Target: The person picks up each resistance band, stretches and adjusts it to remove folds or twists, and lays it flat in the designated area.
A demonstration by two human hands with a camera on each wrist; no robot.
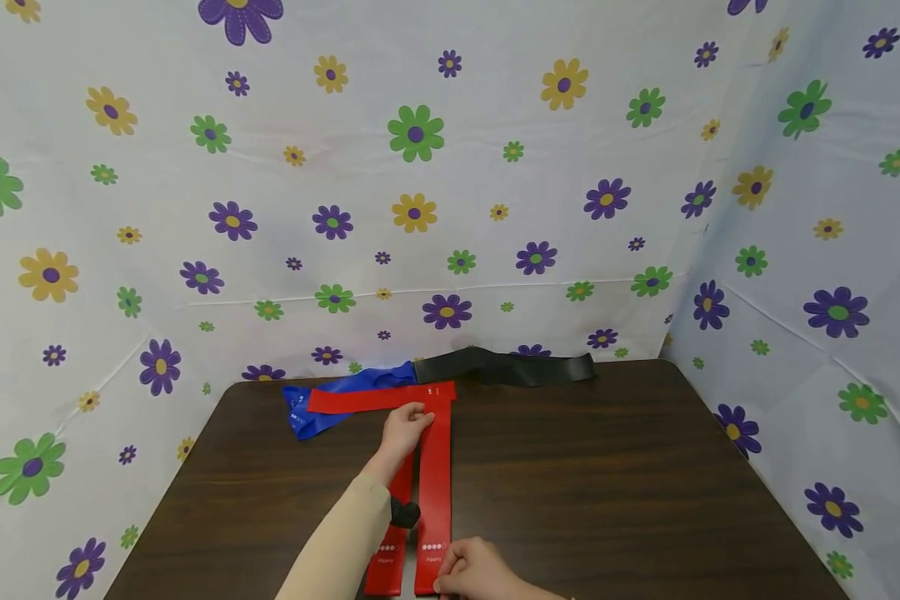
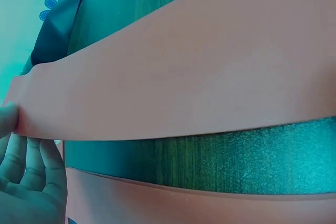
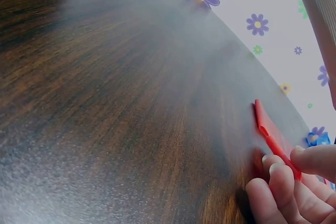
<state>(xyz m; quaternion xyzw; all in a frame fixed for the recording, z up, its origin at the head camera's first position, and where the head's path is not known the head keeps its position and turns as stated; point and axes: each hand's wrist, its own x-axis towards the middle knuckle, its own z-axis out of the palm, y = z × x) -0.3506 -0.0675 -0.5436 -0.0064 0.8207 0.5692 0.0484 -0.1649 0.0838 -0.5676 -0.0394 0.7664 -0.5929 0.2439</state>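
A red resistance band (image 1: 435,492) marked "Heavy" runs lengthwise toward the table's near edge. My left hand (image 1: 405,429) pinches its far part; in the left wrist view, where colours look shifted, the thumb lies over the edge of the wide strip (image 2: 173,72) and the fingers sit below. At the near end, my right hand (image 1: 478,568) grips the band's corner between thumb and fingers, as the red edge (image 3: 277,150) shows in the right wrist view. A second red strip (image 1: 386,573), also marked "Heavy", lies alongside to the left, partly hidden by my left arm.
Another red length (image 1: 356,400) lies crosswise at the far end, over a crumpled blue band (image 1: 378,377). A black band (image 1: 506,368) stretches along the back edge. All are on a dark wooden table (image 1: 607,483), with flower-patterned sheeting (image 1: 495,175) behind and beside it.
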